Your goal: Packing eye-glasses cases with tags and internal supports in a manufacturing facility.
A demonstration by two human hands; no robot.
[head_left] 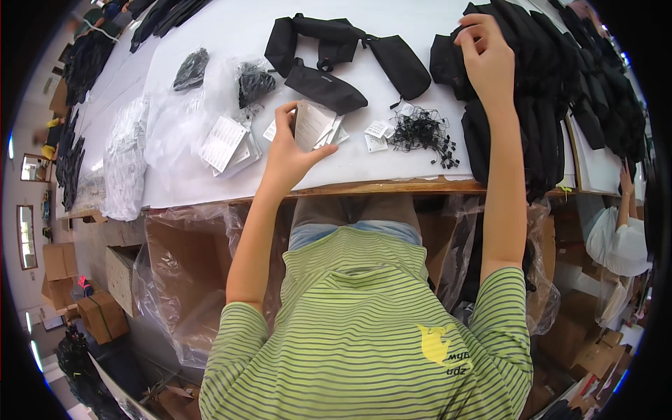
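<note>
1. Tags, white and stacked, are near the front edge of the white table.
2. The left hand curves half-open around them; whether it grips cannot be told.
3. The right hand, loosely curled, is at piled black pouches; any hold is unclear.

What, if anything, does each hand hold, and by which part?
Left hand: fingers at left edge of the white tags, thumb near the lower edge; grip unclear. Right hand, over the black pouches: hold also unclear.
</note>
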